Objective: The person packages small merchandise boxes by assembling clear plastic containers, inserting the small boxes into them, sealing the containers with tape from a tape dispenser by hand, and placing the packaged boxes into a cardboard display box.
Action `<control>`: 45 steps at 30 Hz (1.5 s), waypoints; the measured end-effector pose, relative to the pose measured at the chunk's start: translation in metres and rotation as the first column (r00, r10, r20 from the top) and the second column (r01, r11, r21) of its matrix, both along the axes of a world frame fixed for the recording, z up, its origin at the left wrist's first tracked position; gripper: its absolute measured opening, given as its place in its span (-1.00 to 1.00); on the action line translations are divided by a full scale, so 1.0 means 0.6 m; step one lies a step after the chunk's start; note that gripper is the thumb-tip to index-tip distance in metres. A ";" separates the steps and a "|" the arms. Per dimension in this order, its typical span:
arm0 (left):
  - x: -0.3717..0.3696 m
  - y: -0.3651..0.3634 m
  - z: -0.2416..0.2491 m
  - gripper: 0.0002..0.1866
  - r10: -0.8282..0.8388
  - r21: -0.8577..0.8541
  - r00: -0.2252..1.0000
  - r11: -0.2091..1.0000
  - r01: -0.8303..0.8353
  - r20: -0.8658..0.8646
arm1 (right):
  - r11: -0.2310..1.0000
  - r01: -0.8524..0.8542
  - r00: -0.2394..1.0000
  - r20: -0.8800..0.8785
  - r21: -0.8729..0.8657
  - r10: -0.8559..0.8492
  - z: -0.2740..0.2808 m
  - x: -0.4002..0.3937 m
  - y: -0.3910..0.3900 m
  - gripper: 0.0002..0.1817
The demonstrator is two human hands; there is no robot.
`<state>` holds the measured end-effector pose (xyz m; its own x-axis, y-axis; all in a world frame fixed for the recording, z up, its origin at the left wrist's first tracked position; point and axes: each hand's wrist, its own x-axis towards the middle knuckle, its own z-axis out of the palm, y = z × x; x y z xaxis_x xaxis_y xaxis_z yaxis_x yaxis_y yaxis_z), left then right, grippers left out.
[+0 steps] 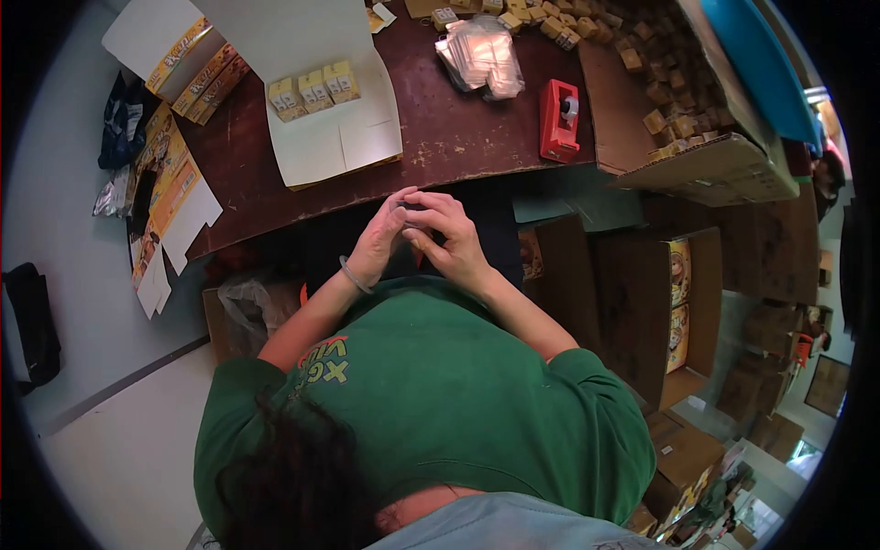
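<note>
My left hand (378, 240), with a grey band at its wrist, is raised just in front of the table's near edge. Its fingers are bent together and meet the fingertips of my right hand (447, 236), which is curled with thumb and fingers drawn in. Anything between the fingers is too small or hidden to make out. Beyond them on the dark red table (440, 137) lies an open white carton (367, 128) holding three small yellow boxes (314, 92) in a row. A red tape dispenser (559, 124) stands to the right, below a stack of clear plastic packets (481, 57).
A large cardboard box (733, 174) of small brown boxes stands at the right. Printed cartons (197, 78) and flattened card (170, 192) are at the left. Open cardboard boxes (632, 302) stand below the table's right side, and a plastic-lined box (243, 316) is at lower left.
</note>
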<state>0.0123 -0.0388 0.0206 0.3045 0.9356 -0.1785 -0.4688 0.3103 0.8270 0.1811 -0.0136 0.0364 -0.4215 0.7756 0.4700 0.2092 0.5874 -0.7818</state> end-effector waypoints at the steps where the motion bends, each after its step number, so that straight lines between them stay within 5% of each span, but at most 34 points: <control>1: -0.002 0.001 -0.001 -0.21 -0.004 -0.016 1.000 1.000 0.004 0.030 | 0.994 -0.036 0.999 -0.043 -0.104 0.032 -0.006 0.000 0.001 -0.67; 4: -0.006 0.024 -0.001 -0.36 0.056 0.107 0.977 0.994 -0.034 -0.206 | 0.885 -0.126 0.927 -0.371 -0.447 -0.055 -0.012 -0.004 -0.002 -0.67; 6: -0.016 0.051 0.065 -0.49 0.406 0.514 0.739 0.852 -0.095 -0.537 | 0.883 -0.113 0.923 -0.378 -0.455 -0.077 -0.008 0.007 0.013 -0.66; 7: -0.017 0.062 0.149 -0.64 0.381 0.519 0.820 0.846 -0.123 -0.427 | 0.879 -0.105 0.920 -0.380 -0.466 -0.092 -0.008 0.012 0.016 -0.66; 9: -0.051 0.077 0.249 -0.76 0.358 0.802 0.842 0.581 0.137 -0.404 | 0.876 -0.037 0.930 -0.338 -0.481 -0.146 -0.015 0.018 0.035 -0.64; 12: -0.059 0.071 0.327 -0.76 0.295 0.943 0.904 0.217 0.252 -0.310 | 0.911 0.039 0.969 -0.206 -0.410 -0.134 0.006 0.022 0.050 -0.65; 15: -0.022 0.054 0.354 -0.76 0.258 0.976 0.942 0.029 0.215 -0.215 | 0.945 0.085 0.988 -0.097 -0.315 -0.122 0.038 0.029 0.044 -0.66; 45: -0.024 0.029 0.358 -0.77 0.311 0.991 0.948 -0.094 0.097 -0.063 | 0.939 0.115 0.993 0.036 -0.323 -0.109 0.032 0.015 0.033 -0.67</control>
